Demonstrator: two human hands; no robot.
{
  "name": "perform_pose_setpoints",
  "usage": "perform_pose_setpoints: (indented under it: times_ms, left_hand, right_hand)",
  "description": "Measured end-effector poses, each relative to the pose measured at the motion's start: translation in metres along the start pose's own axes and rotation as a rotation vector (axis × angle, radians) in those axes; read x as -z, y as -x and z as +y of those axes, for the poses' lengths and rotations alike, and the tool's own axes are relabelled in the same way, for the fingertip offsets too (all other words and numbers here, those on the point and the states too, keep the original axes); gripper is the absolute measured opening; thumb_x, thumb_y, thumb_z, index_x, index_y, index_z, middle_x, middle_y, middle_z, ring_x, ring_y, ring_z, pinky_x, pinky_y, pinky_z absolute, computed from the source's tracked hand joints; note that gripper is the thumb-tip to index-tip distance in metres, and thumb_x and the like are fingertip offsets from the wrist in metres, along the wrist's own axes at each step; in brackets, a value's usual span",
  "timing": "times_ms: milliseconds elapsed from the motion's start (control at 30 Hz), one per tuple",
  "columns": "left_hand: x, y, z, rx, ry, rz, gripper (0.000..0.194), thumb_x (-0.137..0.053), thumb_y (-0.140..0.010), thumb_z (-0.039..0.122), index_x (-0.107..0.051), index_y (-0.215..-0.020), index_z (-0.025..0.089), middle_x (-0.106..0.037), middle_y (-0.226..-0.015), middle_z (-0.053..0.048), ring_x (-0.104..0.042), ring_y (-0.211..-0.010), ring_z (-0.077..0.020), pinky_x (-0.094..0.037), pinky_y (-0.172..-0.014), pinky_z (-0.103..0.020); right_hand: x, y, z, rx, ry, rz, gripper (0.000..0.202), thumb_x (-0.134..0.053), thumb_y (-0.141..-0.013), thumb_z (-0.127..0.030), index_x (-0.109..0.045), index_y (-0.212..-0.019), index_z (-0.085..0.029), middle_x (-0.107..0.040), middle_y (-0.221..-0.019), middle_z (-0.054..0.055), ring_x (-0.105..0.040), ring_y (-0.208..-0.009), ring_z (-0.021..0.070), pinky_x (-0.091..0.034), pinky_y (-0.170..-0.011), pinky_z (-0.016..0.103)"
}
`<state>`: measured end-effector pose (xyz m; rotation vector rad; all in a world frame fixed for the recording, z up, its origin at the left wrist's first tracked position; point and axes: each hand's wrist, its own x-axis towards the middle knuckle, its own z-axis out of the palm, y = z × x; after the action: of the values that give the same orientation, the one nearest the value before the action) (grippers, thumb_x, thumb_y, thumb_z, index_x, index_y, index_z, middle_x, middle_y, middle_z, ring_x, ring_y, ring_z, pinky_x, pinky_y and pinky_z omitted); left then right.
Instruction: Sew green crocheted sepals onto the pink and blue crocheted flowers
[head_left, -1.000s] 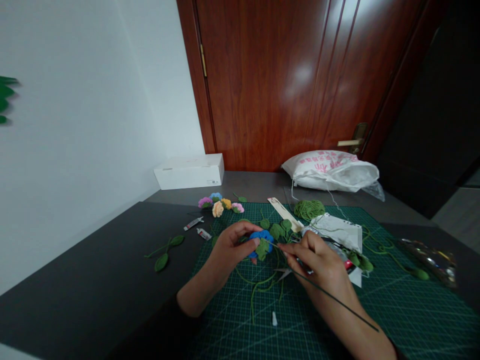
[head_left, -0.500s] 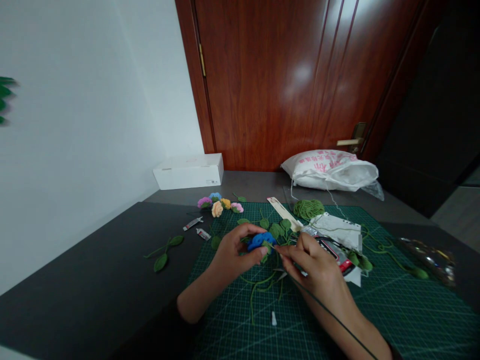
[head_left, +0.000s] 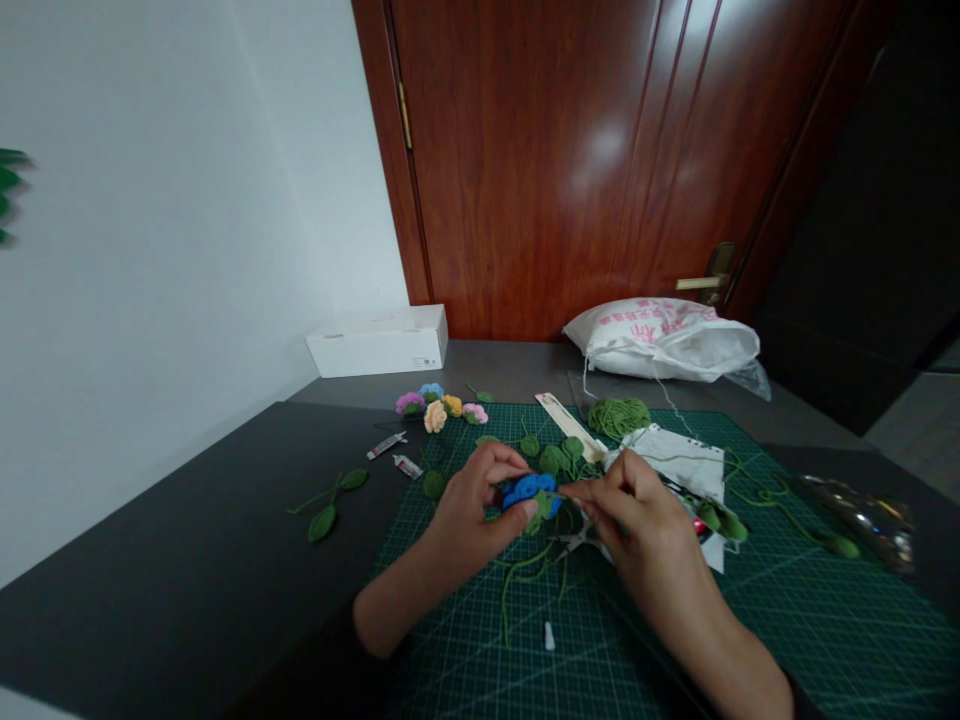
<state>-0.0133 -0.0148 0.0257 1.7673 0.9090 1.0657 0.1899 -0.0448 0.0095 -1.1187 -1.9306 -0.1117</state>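
A blue crocheted flower (head_left: 531,487) with a green base (head_left: 541,508) is pinched between the thumb and fingers of my left hand (head_left: 469,505), above the cutting mat. My right hand (head_left: 641,520) is closed just to the right of the flower. Its thumb and fingertips pinch a thin green stem (head_left: 645,632), blurred below the hand, with the end near the flower's base. Beneath the hands lie a silver tool with two spread points (head_left: 576,542), partly hidden, and loose green yarn tails (head_left: 506,600).
Crocheted flowers (head_left: 435,415), glue tubes (head_left: 407,466) and a leaf sprig (head_left: 322,523) lie left. Green leaves (head_left: 555,459), a yarn coil (head_left: 619,418) and white paper (head_left: 675,450) lie beyond my hands. A white box (head_left: 379,345) and a white bag (head_left: 660,340) stand behind. A small white cap (head_left: 549,636) lies in front.
Both hands and the blue flower have shifted slightly right. My right hand has drawn a little away from the flower, and more of the silver tool shows. The stem's long end has swung lower.
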Motion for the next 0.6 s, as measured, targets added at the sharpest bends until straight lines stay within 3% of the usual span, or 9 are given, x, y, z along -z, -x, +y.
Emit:
perform_pose_setpoints:
  times_ms: [200, 600]
  left_hand:
    - [0.005, 0.002, -0.007, 0.055, 0.091, -0.219, 0.027, -0.068, -0.082, 0.022, -0.050, -0.103, 0.019, -0.062, -0.091, -0.002, -0.062, -0.067, -0.0132, -0.053, -0.055, -0.024]
    - [0.010, 0.003, 0.000, 0.147, 0.332, -0.486, 0.031, -0.072, -0.083, 0.026, -0.053, -0.105, 0.017, -0.058, -0.089, -0.001, -0.061, -0.068, -0.0105, -0.055, -0.054, -0.020]
  right_hand:
    - [0.003, -0.003, 0.006, 0.024, -0.072, 0.011, 0.028, -0.048, -0.095, -0.008, -0.073, -0.090, -0.019, -0.048, -0.082, 0.003, -0.054, -0.070, 0.0158, -0.043, -0.058, 0.027]
    - [0.005, -0.009, 0.018, 0.077, -0.327, -0.132, 0.034, -0.047, -0.090, -0.001, -0.074, -0.086, -0.022, -0.046, -0.083, 0.002, -0.055, -0.072, 0.0155, -0.042, -0.060, 0.026]
